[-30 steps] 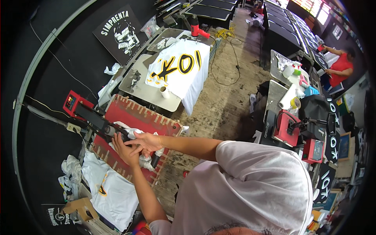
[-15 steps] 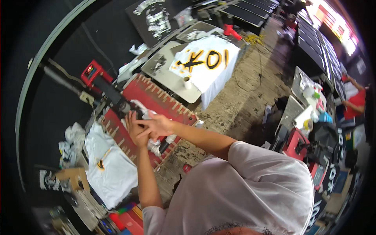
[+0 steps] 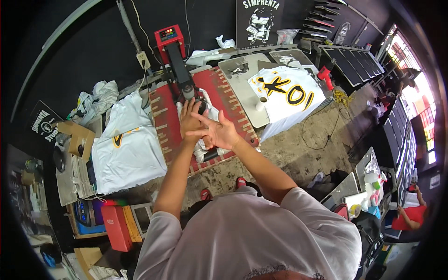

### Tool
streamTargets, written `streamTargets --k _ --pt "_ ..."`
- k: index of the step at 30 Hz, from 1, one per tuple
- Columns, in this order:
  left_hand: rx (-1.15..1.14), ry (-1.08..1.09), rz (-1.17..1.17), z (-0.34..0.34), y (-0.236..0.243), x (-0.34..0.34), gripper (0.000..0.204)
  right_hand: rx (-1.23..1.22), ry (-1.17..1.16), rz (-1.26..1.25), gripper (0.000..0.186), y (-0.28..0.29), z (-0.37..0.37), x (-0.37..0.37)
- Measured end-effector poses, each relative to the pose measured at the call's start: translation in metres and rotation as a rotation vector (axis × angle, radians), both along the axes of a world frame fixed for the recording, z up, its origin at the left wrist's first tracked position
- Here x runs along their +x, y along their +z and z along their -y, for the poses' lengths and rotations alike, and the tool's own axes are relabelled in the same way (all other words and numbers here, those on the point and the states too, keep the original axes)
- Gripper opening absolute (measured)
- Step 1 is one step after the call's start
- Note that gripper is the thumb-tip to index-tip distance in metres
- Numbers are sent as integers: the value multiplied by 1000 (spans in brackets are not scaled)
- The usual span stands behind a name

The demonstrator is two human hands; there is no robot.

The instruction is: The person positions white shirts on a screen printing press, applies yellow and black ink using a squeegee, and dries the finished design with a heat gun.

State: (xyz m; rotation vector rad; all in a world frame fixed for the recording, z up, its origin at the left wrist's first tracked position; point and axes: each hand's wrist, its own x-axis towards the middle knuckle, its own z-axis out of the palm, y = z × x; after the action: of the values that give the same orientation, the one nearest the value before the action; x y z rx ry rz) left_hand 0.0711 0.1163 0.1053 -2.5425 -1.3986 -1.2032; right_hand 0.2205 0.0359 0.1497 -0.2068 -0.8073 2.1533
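Note:
Both my arms reach forward to a heat press (image 3: 177,70) with a red control box and black arm. My left hand (image 3: 190,122) has its fingers stretched out over the middle of the press and appears to hold nothing. Beside it, my right hand (image 3: 220,134) is spread wide, palm partly showing, its fingers crossing toward the left wrist. White cloth (image 3: 200,153) is bunched on the press beneath my hands, which partly hide it. A black bar-shaped handle (image 3: 217,153) sticks out on the near side.
The press stands on a red tabletop (image 3: 164,119). White shirts with yellow and black print lie to its left (image 3: 126,154) and right (image 3: 284,95). A cardboard tube (image 3: 260,103) and red heat gun (image 3: 326,74) are at right. Another person (image 3: 413,214) is at far right.
My view has turned, so the press now stands more upright in the picture. Both hands stay over it; the right hand's fingers have spread wider.

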Motion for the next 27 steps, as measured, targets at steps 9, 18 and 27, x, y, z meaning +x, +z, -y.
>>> streamTargets --k 9,18,27 --pt "-726 332 565 -37 26 -3 91 282 -425 680 43 -78 16 -10" --pt "-1247 -150 816 -67 17 -17 68 1054 -880 1707 55 -57 51 -44" --pt "-1320 -133 795 -105 -38 -28 65 765 -382 1903 79 -7 60 -39"
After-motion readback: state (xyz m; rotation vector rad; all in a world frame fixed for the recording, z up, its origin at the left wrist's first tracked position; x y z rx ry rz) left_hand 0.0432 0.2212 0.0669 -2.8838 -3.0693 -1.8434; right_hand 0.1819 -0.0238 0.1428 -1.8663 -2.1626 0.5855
